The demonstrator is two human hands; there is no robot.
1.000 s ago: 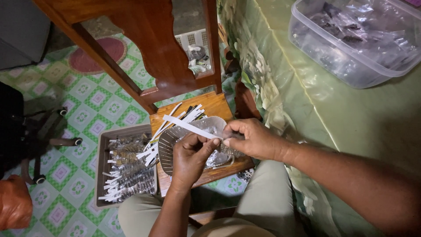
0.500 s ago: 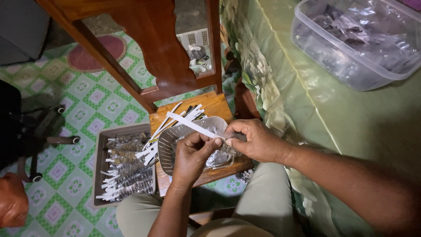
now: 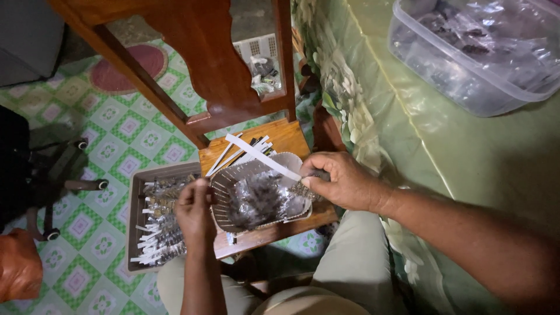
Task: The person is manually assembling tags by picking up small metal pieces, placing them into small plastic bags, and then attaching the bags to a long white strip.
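Over green patterned floor tiles (image 3: 116, 140), I am pinching one end of a white strip (image 3: 262, 156) in my right hand (image 3: 341, 182), its length running far-left, while my left hand (image 3: 195, 210) is gripping the woven basket (image 3: 224, 181) rim.

Clear plastic tub (image 3: 466, 81) on green cloth (image 3: 466, 175); orange bag (image 3: 17, 271) on floor.

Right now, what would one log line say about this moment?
right hand: pinches white strip | left hand: at basket rim | basket: holds clear bag | tray: packets with strips, on floor
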